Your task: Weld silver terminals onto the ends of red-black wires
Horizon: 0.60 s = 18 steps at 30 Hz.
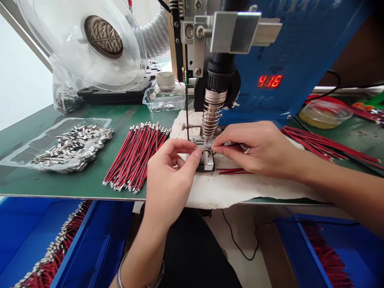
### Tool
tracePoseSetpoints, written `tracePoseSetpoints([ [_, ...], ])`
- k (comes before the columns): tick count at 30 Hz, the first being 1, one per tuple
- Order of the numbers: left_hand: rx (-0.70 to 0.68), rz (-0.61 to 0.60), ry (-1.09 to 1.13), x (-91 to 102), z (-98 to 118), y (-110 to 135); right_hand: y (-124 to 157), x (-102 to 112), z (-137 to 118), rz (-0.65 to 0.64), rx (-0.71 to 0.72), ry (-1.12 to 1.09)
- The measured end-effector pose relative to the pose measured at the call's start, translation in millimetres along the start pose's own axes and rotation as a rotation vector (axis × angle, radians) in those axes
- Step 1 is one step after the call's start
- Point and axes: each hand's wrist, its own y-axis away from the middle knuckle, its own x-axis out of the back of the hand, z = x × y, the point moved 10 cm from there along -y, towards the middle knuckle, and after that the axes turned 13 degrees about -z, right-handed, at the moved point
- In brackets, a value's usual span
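plugs point(72, 144): loose heap, far left on mat point(90, 184).
wires point(135, 156): red/black bundle just right of it.
l hand point(171, 172): your thumb + index pinched narrow on plug point(207, 146) in jig point(207, 162), under iron point(211, 116).
r hand point(255, 150): fingertips pinched tight at same plug; can't tell on what.

The left forearm rises from below and the right comes in from the right side, so that the left hand point(171, 172) — thumb and forefinger curled into a pinch — meets the right hand point(255, 150), knuckles up and likewise pinched, fingertips of the two almost touching.
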Motion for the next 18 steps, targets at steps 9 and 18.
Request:
tracePoseSetpoints([
  [9, -0.002, -0.003, 0.018, 0.2, 0.4, -0.7, 1.0, -1.5, 0.6, 0.005, 0.004, -0.004],
  [18, -0.006, -0.002, 0.032, -0.7, 0.7, -1.4, 0.6, 0.0, 0.6, 0.003, -0.006, -0.012],
])
